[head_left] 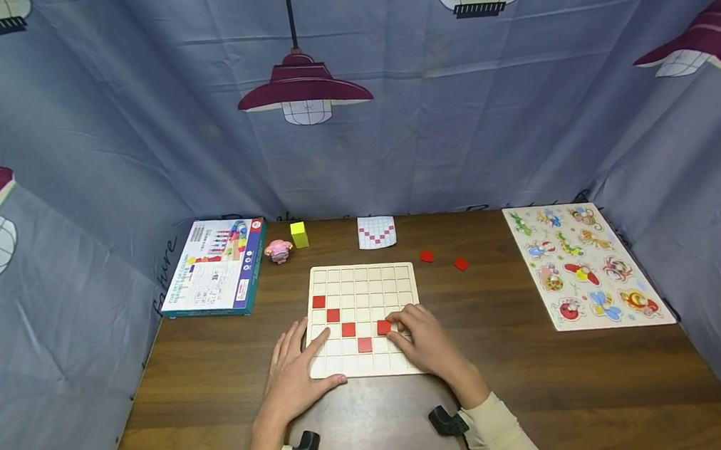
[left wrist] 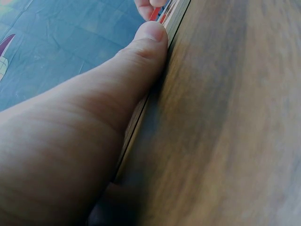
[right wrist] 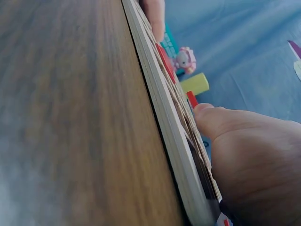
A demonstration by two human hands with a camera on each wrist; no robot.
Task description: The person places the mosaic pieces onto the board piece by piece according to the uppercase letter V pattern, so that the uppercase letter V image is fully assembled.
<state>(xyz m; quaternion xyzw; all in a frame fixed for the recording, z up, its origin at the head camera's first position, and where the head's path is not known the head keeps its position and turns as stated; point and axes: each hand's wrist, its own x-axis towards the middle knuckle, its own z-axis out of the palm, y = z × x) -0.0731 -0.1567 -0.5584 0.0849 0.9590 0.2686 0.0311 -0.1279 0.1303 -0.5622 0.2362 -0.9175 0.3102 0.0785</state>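
Observation:
A pale wooden grid board (head_left: 365, 282) lies on the table, with several red square tiles in a diagonal run, the lowest red tile (head_left: 364, 345) near its lower middle. My right hand (head_left: 425, 341) pinches another red tile (head_left: 384, 327) between thumb and fingers at the board's right half; in the right wrist view this red tile (right wrist: 192, 99) stands tilted at the thumb tip. My left hand (head_left: 293, 374) rests with spread fingers on the board's lower left corner, its thumb (left wrist: 150, 33) along the front edge. Two loose red tiles, one nearer (head_left: 461, 264) and one farther (head_left: 427, 255), lie right of the board.
Behind the board lies a pattern card (head_left: 377, 232) with a red V of squares. At the left are a boxed game (head_left: 216, 266), a pink figurine (head_left: 278, 251) and a yellow-green block (head_left: 299, 234). An animal picture board (head_left: 586, 266) lies at the right. A curtain (head_left: 393, 158) hangs behind.

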